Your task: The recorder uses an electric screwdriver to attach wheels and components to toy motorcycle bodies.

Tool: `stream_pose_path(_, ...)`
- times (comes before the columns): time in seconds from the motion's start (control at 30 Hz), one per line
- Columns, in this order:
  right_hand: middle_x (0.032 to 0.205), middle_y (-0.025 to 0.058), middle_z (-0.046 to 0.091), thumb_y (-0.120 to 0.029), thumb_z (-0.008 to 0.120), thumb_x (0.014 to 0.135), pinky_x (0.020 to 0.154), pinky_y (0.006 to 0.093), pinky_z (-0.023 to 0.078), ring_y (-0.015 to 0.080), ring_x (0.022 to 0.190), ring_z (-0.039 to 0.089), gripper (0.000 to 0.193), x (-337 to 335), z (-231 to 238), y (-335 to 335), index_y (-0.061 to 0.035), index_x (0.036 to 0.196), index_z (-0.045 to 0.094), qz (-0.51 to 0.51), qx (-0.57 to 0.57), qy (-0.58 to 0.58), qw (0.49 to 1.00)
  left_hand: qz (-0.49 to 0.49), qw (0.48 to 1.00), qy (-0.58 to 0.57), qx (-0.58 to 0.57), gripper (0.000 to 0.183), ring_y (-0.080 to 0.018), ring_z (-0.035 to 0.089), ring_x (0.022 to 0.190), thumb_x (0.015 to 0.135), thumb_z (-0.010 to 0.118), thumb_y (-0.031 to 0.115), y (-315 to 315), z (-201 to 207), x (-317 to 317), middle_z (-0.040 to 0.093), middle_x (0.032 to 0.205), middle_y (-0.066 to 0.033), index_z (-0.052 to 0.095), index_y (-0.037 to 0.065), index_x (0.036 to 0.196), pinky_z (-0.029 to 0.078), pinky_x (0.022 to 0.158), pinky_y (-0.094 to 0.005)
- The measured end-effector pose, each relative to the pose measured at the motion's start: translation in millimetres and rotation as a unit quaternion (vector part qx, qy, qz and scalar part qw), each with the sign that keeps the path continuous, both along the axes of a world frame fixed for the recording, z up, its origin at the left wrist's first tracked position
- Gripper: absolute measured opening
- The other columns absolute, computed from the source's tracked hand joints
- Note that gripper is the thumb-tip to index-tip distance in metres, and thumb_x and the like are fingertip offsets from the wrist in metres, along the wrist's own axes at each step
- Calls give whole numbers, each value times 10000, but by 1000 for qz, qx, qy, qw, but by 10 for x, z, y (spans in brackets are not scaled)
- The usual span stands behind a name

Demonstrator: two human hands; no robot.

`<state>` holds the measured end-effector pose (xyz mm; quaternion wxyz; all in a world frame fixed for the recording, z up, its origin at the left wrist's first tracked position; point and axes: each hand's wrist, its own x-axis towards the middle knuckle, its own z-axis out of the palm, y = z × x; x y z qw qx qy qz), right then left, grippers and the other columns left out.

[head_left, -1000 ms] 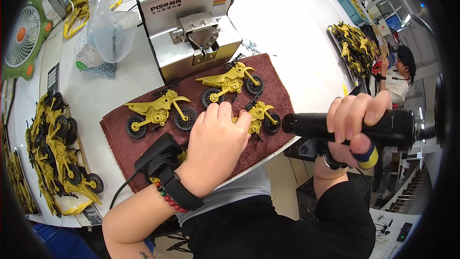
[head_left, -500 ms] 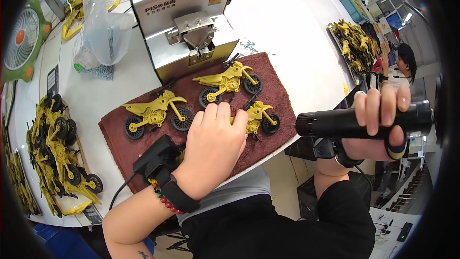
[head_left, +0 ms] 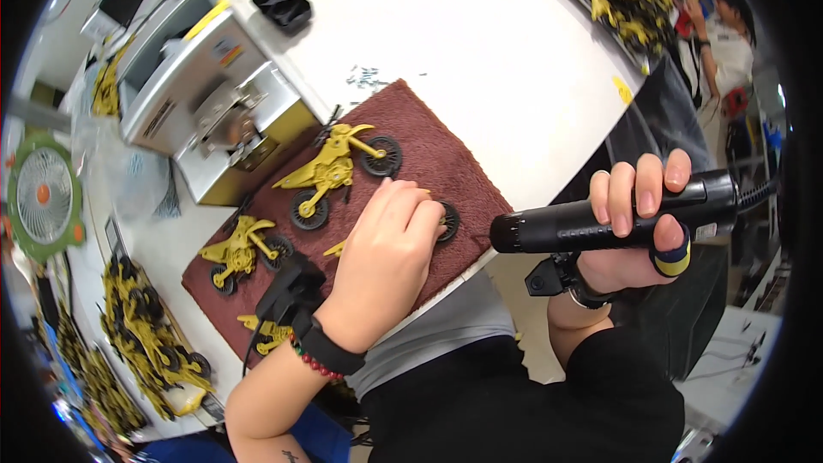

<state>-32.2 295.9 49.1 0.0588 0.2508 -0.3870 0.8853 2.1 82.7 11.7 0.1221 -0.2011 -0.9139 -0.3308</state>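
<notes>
My left hand is closed over a yellow toy motorcycle on a brown towel. Most of that toy is hidden under my fingers; its black wheel sticks out on the right. In my right hand is a black electric screwdriver, held level off the towel's right edge, its tip end toward the left hand. Another yellow toy motorcycle lies just beyond my left fingers, and a further toy motorcycle lies to the left. Near my left wrist, yellow toy parts show, partly covered.
A silver screw-feeding machine stands behind the towel. Loose screws and a black tray lie beyond. Piles of toy motorcycles are at left, more far right near another person. A green fan stands left.
The whole view has turned, so machine and towel sit further left and tilted. Both hands keep much the same pose; the left still covers the toy, the right still holds the screwdriver.
</notes>
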Motion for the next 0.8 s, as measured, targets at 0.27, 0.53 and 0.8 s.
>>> stream_pose_path(0.27, 827, 36, 502, -82, 602, 771, 634, 297, 392, 141, 639, 503, 322, 32, -215, 154, -84, 1036, 420, -43, -56, -49, 996, 29, 992, -29, -118, 199, -372, 555, 1039, 756, 605, -59, 161, -16, -26, 535, 965, -151, 504, 9, 913, 413, 965, -475)
stream_pose_path(0.53, 842, 33, 513, -96, 601, 801, 649, 300, 416, 157, 675, 540, 314, 85, -335, 249, -100, 1044, 402, -43, -56, -65, 995, 28, 988, -56, -144, 213, -409, 535, 1052, 735, 603, -84, 172, 7, 5, 515, 941, -177, 490, -1, 896, 422, 918, -461)
stream_pose_path(0.8, 854, 40, 528, -94, 605, 806, 665, 305, 435, 163, 686, 553, 335, 41, -438, 300, -104, 1062, 389, -32, -61, -7, 998, 20, 989, -55, -138, 215, -404, 532, 1042, 721, 592, -99, 212, 35, -24, 504, 921, -174, 479, -7, 880, 423, 910, -461)
